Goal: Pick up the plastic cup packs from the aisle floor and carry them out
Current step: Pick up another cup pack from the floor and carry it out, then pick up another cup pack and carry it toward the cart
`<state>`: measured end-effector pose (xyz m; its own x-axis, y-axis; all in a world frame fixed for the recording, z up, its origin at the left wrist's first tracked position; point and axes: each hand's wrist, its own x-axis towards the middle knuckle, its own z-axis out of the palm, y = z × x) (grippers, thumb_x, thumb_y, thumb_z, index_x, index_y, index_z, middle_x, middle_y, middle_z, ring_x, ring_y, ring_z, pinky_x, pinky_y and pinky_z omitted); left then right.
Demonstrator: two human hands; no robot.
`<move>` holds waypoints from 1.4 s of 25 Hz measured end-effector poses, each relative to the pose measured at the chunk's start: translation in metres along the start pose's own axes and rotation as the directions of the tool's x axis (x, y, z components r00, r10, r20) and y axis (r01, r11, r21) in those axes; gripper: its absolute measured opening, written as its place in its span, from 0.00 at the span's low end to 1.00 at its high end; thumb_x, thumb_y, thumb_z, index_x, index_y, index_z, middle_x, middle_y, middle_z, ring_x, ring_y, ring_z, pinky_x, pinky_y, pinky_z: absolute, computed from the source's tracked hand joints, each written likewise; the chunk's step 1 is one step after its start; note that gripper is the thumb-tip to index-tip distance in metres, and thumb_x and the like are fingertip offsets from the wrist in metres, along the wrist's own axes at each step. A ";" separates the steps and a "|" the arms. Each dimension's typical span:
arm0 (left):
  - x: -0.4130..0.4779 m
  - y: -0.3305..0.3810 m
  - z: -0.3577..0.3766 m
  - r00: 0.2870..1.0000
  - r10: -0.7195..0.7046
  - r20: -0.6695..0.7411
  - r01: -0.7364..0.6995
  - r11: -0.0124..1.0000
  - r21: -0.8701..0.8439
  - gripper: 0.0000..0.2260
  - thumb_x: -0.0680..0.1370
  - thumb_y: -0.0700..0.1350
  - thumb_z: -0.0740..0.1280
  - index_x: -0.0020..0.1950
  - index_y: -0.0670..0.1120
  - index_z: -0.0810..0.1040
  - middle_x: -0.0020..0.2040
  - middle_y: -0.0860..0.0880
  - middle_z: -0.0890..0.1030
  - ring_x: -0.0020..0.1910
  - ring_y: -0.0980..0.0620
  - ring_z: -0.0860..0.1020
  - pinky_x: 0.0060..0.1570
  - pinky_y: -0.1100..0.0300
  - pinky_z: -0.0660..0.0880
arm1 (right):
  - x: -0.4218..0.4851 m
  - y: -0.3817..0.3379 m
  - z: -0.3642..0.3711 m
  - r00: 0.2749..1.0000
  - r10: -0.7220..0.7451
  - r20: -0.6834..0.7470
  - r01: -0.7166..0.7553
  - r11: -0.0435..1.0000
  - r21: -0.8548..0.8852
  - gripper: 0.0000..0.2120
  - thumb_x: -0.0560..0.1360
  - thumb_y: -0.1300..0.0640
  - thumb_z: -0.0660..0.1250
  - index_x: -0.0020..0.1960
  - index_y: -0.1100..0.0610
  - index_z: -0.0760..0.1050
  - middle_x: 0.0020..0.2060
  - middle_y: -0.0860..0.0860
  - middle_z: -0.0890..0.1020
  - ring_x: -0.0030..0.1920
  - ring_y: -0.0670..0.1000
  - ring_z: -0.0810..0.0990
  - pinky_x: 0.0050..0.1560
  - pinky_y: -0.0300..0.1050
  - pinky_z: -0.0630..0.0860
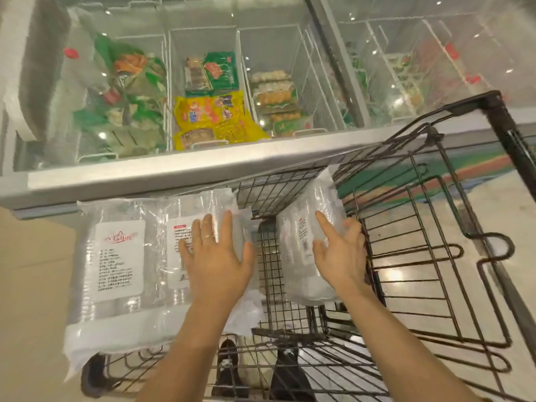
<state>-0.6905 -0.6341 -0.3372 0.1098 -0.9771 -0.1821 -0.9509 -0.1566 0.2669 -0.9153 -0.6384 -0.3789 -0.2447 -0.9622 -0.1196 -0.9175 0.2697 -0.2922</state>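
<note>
Behind the cart (435,256) stands a freezer (174,169). The left hand (217,256) lies flat, fingers spread, on the big pack (121,256) atop the cart's edge. The right hand (342,250), fingers straight, touches the small pack (298,250) inside it.

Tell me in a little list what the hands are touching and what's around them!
left hand: flat on big pack
right hand: touching small pack
both packs: resting on the cart, not on the floor
behind: freezer with food bags inside
</note>
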 end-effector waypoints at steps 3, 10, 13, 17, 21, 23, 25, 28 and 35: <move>0.001 -0.002 0.006 0.999 0.006 -0.043 -0.006 1.000 0.003 0.32 0.78 0.65 0.49 0.79 0.53 0.55 0.78 0.43 0.60 0.78 0.41 0.54 0.75 0.37 0.49 | -0.004 -0.001 0.050 0.994 0.032 0.101 -0.031 0.999 -0.017 0.28 0.79 0.47 0.62 0.76 0.38 0.57 0.70 0.60 0.59 0.64 0.61 0.67 0.61 0.55 0.70; 0.002 -0.001 0.005 0.999 0.015 -0.051 -0.016 0.999 -0.034 0.31 0.77 0.64 0.53 0.78 0.52 0.59 0.75 0.40 0.64 0.76 0.40 0.57 0.71 0.33 0.55 | -0.003 -0.004 0.061 0.988 -0.006 0.155 0.005 1.000 0.001 0.28 0.79 0.41 0.61 0.77 0.38 0.55 0.75 0.59 0.55 0.75 0.61 0.54 0.72 0.56 0.59; 0.004 0.005 -0.007 1.000 -0.015 -0.018 0.016 1.000 0.014 0.33 0.76 0.66 0.48 0.79 0.54 0.58 0.76 0.40 0.63 0.78 0.40 0.54 0.73 0.35 0.49 | 0.009 -0.008 0.028 0.985 -0.095 0.143 0.078 0.990 0.121 0.25 0.80 0.42 0.61 0.75 0.42 0.63 0.78 0.57 0.55 0.77 0.58 0.51 0.74 0.54 0.54; 0.013 0.011 -0.041 1.000 -0.019 -0.005 0.019 0.994 0.108 0.39 0.71 0.69 0.39 0.80 0.56 0.52 0.80 0.43 0.56 0.79 0.41 0.46 0.74 0.38 0.42 | 0.027 -0.042 -0.039 0.968 -0.252 -0.009 0.249 0.953 0.172 0.25 0.80 0.42 0.60 0.75 0.45 0.65 0.79 0.55 0.54 0.79 0.56 0.47 0.76 0.53 0.46; 0.019 0.011 -0.108 0.993 0.008 -0.114 0.010 0.988 0.155 0.38 0.71 0.69 0.41 0.80 0.56 0.54 0.80 0.45 0.57 0.79 0.42 0.48 0.73 0.38 0.45 | 0.036 -0.086 -0.122 0.918 -0.394 -0.057 0.398 0.911 0.108 0.27 0.80 0.39 0.58 0.77 0.44 0.61 0.79 0.53 0.50 0.79 0.53 0.42 0.76 0.52 0.42; 0.013 0.011 -0.149 0.987 0.020 -0.158 0.012 0.979 0.203 0.35 0.75 0.69 0.45 0.79 0.56 0.54 0.80 0.45 0.56 0.79 0.42 0.48 0.73 0.38 0.45 | 0.034 -0.111 -0.166 0.892 -0.450 -0.051 0.452 0.888 0.080 0.29 0.79 0.37 0.56 0.78 0.43 0.57 0.80 0.52 0.48 0.79 0.53 0.40 0.76 0.53 0.41; 0.004 0.010 -0.189 0.978 0.009 -0.209 0.036 0.976 0.213 0.32 0.78 0.68 0.50 0.80 0.57 0.53 0.80 0.46 0.55 0.79 0.42 0.48 0.74 0.38 0.44 | 0.027 -0.139 -0.204 0.867 -0.494 -0.064 0.498 0.865 0.062 0.31 0.78 0.35 0.56 0.78 0.42 0.53 0.80 0.52 0.48 0.79 0.53 0.39 0.77 0.55 0.42; -0.020 0.001 -0.243 0.939 -0.007 -0.344 0.085 0.974 0.212 0.35 0.74 0.70 0.47 0.79 0.57 0.55 0.79 0.46 0.58 0.79 0.42 0.50 0.74 0.37 0.46 | 0.009 -0.184 -0.252 0.807 -0.573 -0.138 0.584 0.810 0.056 0.33 0.78 0.35 0.56 0.79 0.43 0.53 0.80 0.50 0.49 0.79 0.53 0.41 0.76 0.55 0.42; -0.092 -0.047 -0.357 0.839 -0.101 -0.535 0.202 0.970 0.135 0.36 0.73 0.69 0.47 0.79 0.57 0.55 0.79 0.47 0.58 0.79 0.43 0.51 0.74 0.39 0.48 | -0.065 -0.281 -0.328 0.668 -0.709 -0.228 0.727 0.687 -0.007 0.34 0.77 0.32 0.54 0.79 0.42 0.49 0.80 0.49 0.49 0.79 0.52 0.41 0.77 0.55 0.42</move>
<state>-0.5530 -0.5880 0.0049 0.3427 -0.8807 0.3271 -0.9391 -0.3302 0.0947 -0.7444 -0.6640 0.0226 0.4154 -0.8424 0.3432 -0.8102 -0.5142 -0.2813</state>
